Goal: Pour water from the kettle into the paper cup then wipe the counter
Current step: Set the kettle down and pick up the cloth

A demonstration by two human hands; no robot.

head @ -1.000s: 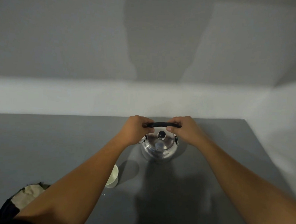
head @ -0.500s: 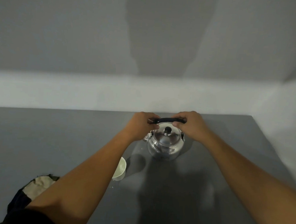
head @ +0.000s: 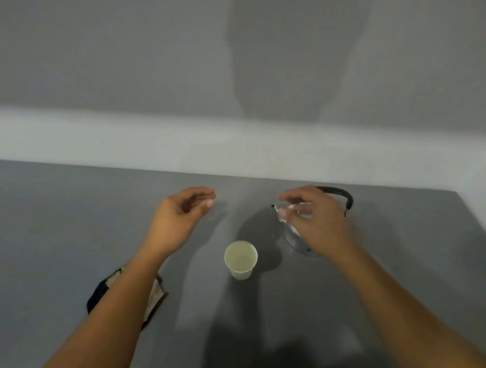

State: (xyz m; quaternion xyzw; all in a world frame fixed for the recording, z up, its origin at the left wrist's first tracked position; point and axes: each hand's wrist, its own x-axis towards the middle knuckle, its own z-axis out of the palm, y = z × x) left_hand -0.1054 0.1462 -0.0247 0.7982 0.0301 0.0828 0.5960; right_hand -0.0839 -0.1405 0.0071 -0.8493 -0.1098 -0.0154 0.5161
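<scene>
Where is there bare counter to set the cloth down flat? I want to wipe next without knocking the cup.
Free: the wide grey stretch of counter left of the left hand, and the near strip right of the paper cup, under the right forearm. Crowded: between cup and kettle, where the right hand hovers. The cloth lies under the left forearm.

A plain grey wall (head: 102, 50) fills the view beyond the hands, a paler band (head: 126, 138) running along its foot. A soft upright shadow (head: 294, 51) falls on it, above and between both hands. Light dim, even.
</scene>
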